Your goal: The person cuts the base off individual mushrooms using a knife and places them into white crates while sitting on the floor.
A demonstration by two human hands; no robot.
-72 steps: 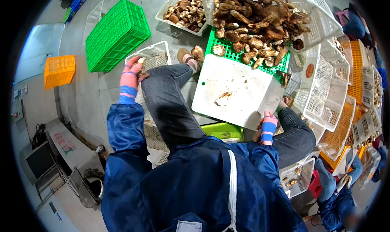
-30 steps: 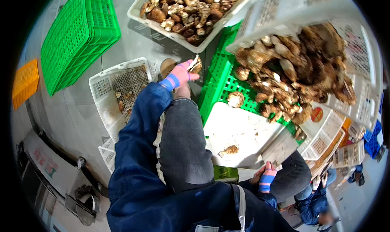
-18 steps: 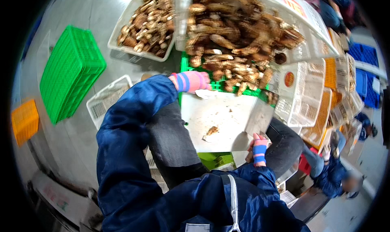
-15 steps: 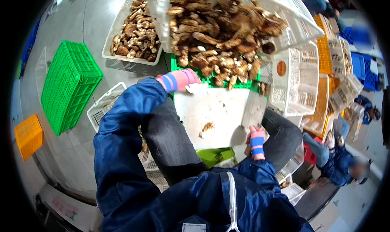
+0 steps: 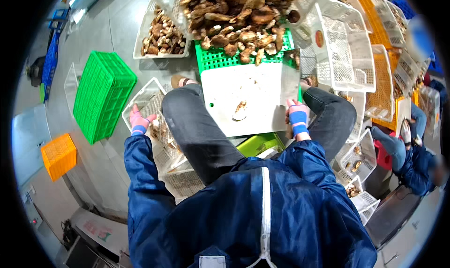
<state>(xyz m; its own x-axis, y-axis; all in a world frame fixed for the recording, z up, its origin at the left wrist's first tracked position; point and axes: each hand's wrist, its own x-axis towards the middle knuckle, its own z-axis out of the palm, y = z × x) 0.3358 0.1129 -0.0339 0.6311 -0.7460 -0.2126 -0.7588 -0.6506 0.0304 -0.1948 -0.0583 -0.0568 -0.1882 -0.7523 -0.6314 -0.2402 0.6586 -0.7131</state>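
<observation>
My left hand (image 5: pixel 141 121), in a pink glove with blue bands, hovers over a white basket (image 5: pixel 149 90) left of my knee. Its fingers are spread and hold nothing. My right hand (image 5: pixel 298 119), in a similar glove, is closed at the right edge of a white board (image 5: pixel 218 92). What it grips, if anything, I cannot make out. One cut mushroom (image 5: pixel 240 111) lies on the board with small crumbs around it. Beyond the board, brown mushrooms (image 5: pixel 247 37) spill from a tilted white crate (image 5: pixel 168 1) onto a green crate (image 5: pixel 213 58).
A second white crate of mushrooms (image 5: pixel 165 36) stands at the far left. Green stacked crates (image 5: pixel 104 97) and an orange crate (image 5: pixel 59 157) are on the left floor. White baskets (image 5: pixel 349 52) line the right. Another person (image 5: pixel 412 165) sits at far right.
My left hand has swung from beside the mushroom pile back and left to the basket; the pale thing at its fingers is gone. The head view has shifted. My right hand stays by the board.
</observation>
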